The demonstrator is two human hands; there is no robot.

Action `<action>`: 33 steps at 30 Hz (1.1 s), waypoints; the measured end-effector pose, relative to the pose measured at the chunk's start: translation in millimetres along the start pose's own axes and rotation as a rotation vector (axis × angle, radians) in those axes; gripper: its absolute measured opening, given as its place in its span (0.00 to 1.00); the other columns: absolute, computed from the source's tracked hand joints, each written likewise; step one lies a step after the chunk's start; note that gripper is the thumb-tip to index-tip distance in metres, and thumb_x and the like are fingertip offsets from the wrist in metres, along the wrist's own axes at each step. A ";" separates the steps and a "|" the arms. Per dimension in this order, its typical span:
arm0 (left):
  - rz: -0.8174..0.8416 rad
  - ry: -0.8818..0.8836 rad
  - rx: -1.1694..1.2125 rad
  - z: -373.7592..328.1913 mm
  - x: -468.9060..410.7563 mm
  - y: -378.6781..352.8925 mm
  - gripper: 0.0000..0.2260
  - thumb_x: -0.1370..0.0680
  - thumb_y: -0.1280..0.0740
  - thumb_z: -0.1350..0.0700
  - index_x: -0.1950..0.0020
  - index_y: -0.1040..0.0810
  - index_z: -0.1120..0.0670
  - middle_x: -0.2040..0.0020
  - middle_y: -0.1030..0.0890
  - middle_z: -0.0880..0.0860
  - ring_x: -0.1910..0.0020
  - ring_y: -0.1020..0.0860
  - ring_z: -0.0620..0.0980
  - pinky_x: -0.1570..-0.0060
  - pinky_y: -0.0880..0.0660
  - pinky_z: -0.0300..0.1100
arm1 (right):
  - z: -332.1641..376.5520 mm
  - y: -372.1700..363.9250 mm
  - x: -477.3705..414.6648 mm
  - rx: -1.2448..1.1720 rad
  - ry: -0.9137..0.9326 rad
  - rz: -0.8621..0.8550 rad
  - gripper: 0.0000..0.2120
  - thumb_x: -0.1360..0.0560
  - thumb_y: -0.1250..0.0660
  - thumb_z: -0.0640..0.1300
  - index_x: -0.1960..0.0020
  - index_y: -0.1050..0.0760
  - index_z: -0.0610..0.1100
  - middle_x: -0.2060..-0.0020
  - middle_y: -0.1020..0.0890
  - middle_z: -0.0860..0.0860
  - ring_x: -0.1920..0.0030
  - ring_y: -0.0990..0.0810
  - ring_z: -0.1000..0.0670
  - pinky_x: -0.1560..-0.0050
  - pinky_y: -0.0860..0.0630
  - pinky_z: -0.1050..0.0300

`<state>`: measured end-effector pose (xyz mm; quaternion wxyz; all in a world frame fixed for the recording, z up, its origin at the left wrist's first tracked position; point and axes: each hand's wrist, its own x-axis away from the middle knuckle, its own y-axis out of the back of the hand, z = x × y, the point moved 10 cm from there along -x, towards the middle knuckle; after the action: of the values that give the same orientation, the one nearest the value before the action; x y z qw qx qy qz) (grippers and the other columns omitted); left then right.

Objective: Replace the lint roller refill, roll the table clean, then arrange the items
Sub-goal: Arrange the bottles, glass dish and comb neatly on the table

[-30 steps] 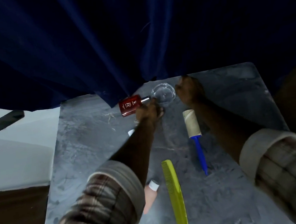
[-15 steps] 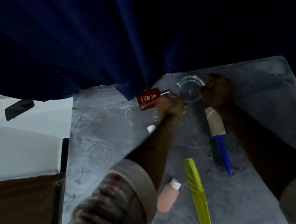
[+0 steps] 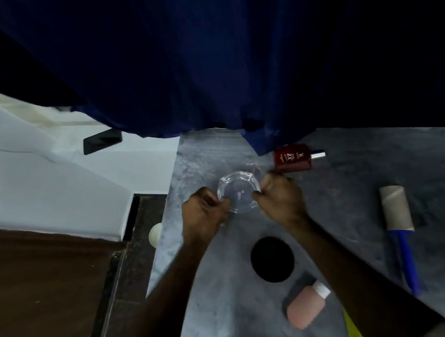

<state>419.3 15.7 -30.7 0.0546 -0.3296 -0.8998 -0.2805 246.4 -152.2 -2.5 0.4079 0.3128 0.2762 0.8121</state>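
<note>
Holding: both hands grip a clear glass dish (image 3: 238,191) near the table's (image 3: 222,290) left edge, toward its far side.
Left hand (image 3: 203,220): fingers closed on the dish's left rim.
Right hand (image 3: 280,200): fingers closed on the dish's right rim.
Lint roller (image 3: 399,228): lies flat toward the table's right side, well apart from the hands, its bare cardboard core pointing to the far edge and its blue handle to the near edge.
Red bottle (image 3: 292,159): lies on its side at the far edge, just beyond the right hand, under the hem of the blue curtain (image 3: 205,61).
Black disc (image 3: 272,258): rests on the table between the two forearms.
Pink bottle (image 3: 307,308): lies on its side near the near edge, white cap toward the right forearm.
Yellow comb (image 3: 353,329): only a tip shows at the near edge, beside the right forearm.
Change: half a second ago the dish sat by the far edge right of the red bottle, with the right hand alone at its rim and the left hand by the bottle's cap; now the dish is left of the bottle, held by both hands. The black disc was not seen then.
</note>
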 end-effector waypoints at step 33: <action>0.069 0.086 -0.070 39.6 -112.2 20.4 0.14 0.28 0.20 0.46 0.68 0.16 0.54 0.74 0.17 0.56 0.70 0.13 0.60 0.65 0.14 0.63 | 28.4 -97.4 -86.9 -0.002 -0.206 0.129 0.14 0.32 0.32 0.44 0.48 0.18 0.41 0.52 0.12 0.41 0.52 0.12 0.41 0.48 0.15 0.45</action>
<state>522.6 -13.2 -86.0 0.0913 -0.3498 -0.8744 -0.3237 356.0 -169.1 -77.1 0.3815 0.4111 0.2113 0.8005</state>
